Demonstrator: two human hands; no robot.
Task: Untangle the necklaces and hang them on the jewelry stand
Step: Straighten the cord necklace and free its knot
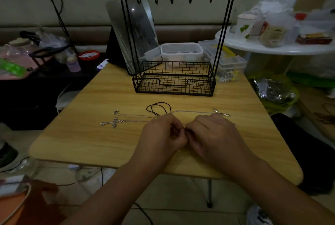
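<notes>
Hands: left hand (163,134) and right hand (211,134) meet knuckle to knuckle, fingers curled, pinching the necklaces (145,118) on the bench (90,134).
Hidden: the knot, behind fingers.
Stand (175,43): hooks bare.

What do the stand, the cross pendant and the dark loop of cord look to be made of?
Stand: thin metal wire, matte black coating, judging by the welded grid basket and hooks. Cross pendant: silver-coloured metal, probably cast, since it glints. Cord: dark, smooth, looks like leather or waxed string; too thin to tell which.
</notes>
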